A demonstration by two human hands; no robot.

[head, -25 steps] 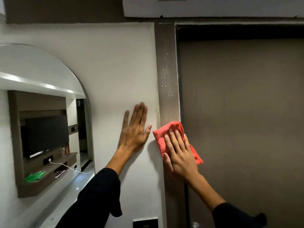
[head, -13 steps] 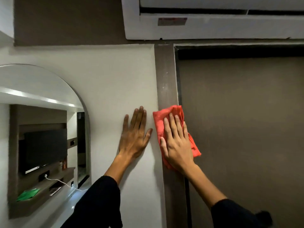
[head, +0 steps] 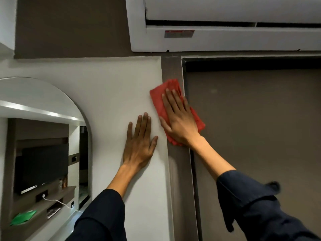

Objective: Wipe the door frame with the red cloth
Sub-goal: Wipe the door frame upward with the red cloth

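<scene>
White wall (head: 111,87) fills the middle of your head view, with a brown band above it and a white air-conditioner unit (head: 225,37) mounted high at the right, directly over the doorway. Your door frame (head: 178,171) runs as a brown vertical strip between the wall and the brown door (head: 257,129). Your right hand (head: 178,120) lies flat with fingers spread on the red cloth (head: 159,100), pressing it against the upper part of the frame, not far below the top corner; the cloth laps over the frame's left edge onto the wall and its lower corner sticks out past the hand over the door. Your left hand (head: 139,145) is released and empty, palm flat on the wall just left of the frame, fingers pointing up, close beside the right hand's thumb but apart from the cloth. Both arms wear dark sleeves (head: 257,206). At the left an arched opening (head: 52,94) shows a dark television (head: 43,167) on a shelf unit, a white cable (head: 57,202) plugged in below it, and something green (head: 23,218) lying on the lower shelf.
</scene>
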